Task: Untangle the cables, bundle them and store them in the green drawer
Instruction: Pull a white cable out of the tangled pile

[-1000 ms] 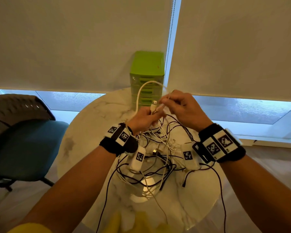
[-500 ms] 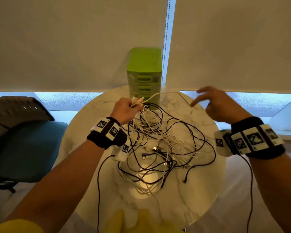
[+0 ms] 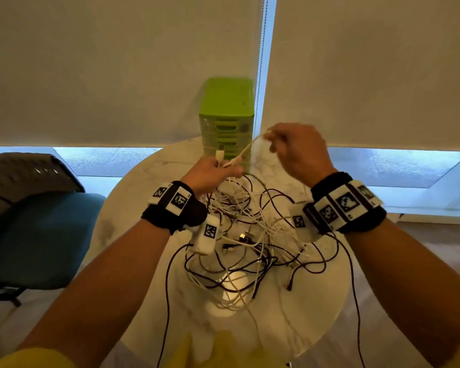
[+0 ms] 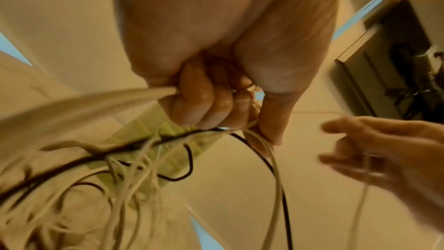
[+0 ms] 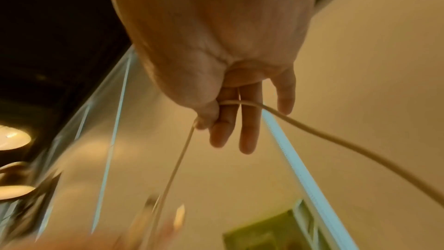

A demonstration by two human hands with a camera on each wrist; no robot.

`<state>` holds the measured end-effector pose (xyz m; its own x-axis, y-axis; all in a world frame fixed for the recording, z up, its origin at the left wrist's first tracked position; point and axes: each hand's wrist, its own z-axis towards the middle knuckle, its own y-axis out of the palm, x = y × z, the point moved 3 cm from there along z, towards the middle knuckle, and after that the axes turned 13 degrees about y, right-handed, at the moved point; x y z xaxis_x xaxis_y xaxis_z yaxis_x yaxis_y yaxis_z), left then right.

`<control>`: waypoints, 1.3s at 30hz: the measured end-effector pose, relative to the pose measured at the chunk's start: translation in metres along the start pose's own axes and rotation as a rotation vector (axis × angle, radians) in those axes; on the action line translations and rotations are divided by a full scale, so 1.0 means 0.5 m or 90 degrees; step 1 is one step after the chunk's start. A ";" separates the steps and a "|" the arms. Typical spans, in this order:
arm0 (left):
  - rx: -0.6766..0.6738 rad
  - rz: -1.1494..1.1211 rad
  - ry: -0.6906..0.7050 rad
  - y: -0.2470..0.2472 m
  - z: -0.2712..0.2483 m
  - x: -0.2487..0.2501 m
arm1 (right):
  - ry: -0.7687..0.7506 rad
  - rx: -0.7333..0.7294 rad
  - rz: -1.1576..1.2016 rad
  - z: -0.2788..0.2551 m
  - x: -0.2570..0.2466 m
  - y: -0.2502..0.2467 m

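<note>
Two pale roller blinds [image 3: 117, 62] hang low over bright windows [image 3: 112, 160]; a blue chair [image 3: 37, 240] stands left of the round marble table [image 3: 290, 322]

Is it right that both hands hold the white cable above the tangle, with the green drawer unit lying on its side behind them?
Not quite. The green drawer unit stands upright at the table's far edge, as the head view shows. The rest holds: the left hand and right hand both hold the white cable above the tangle.

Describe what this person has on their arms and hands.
Both hands, left and right, are bare, as are the forearms. Each wrist carries a black band with white blocks printed with black square codes, and a thin dark cable trails down. Yellow sleeves show at the frame's bottom.
</note>
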<state>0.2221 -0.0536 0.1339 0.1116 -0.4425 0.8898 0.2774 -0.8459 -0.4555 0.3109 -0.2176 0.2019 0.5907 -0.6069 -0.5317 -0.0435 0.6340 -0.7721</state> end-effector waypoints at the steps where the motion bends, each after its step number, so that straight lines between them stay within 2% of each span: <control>1: 0.002 -0.001 -0.013 0.001 -0.003 -0.011 | 0.053 0.039 0.069 0.012 0.013 -0.022; 3: 0.007 0.008 -0.032 0.000 -0.009 -0.027 | 0.159 0.121 0.141 0.033 0.055 -0.063; 4: 0.008 0.009 -0.031 -0.002 -0.010 -0.027 | 0.205 0.141 0.121 0.038 0.078 -0.079; 7: 0.013 0.020 -0.019 -0.006 -0.004 -0.015 | 0.285 0.096 -0.076 0.037 0.130 -0.076; 8: 0.009 0.032 -0.010 -0.007 -0.002 -0.006 | 0.281 0.054 -0.165 0.025 0.131 -0.061; 10: -0.014 0.053 0.010 -0.001 0.006 0.014 | 0.179 -0.032 -0.278 -0.007 0.097 -0.013; 12: -0.046 0.055 0.039 0.009 0.013 0.030 | 0.053 -0.120 -0.301 -0.040 0.057 0.043; 14: -0.069 0.050 0.048 0.016 0.015 0.038 | -0.002 -0.161 -0.254 -0.056 0.038 0.070; 18: -0.069 0.012 0.037 0.016 0.005 0.043 | 0.020 -0.049 -0.114 -0.034 0.052 0.034; 22: -0.113 0.086 0.023 0.012 -0.016 0.022 | 0.243 0.151 0.122 0.010 0.128 -0.062; 23: -0.119 0.082 0.019 0.012 -0.022 0.012 | 0.290 0.174 0.130 0.017 0.150 -0.085; 24: -0.111 0.059 0.017 0.012 -0.025 0.002 | 0.316 0.160 0.097 0.020 0.165 -0.099; 26: -0.061 -0.034 0.003 0.010 -0.021 -0.011 | 0.306 0.105 0.004 0.017 0.182 -0.108; 28: -0.031 -0.156 -0.019 0.018 -0.013 -0.004 | 0.296 0.113 -0.016 0.006 0.200 -0.121; 31: -0.057 -0.309 -0.019 0.042 -0.004 0.027 | 0.339 0.154 -0.108 -0.012 0.253 -0.150; 34: -0.124 -0.421 -0.018 0.091 -0.006 0.081 | 0.477 0.069 -0.316 -0.066 0.347 -0.144; 35: -0.146 -0.452 -0.019 0.114 -0.006 0.099 | 0.510 0.041 -0.339 -0.088 0.373 -0.138; 37: -0.177 -0.511 -0.020 0.158 -0.002 0.128 | 0.514 -0.013 -0.265 -0.121 0.385 -0.129; 39: -0.193 -0.562 -0.015 0.204 0.004 0.150 | 0.469 -0.145 0.014 -0.154 0.344 -0.114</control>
<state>0.2604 -0.1723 0.1541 -0.0012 0.4009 0.9161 0.0105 -0.9161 0.4009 0.3528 -0.3951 0.1275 -0.0975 -0.8081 -0.5809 -0.2616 0.5839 -0.7685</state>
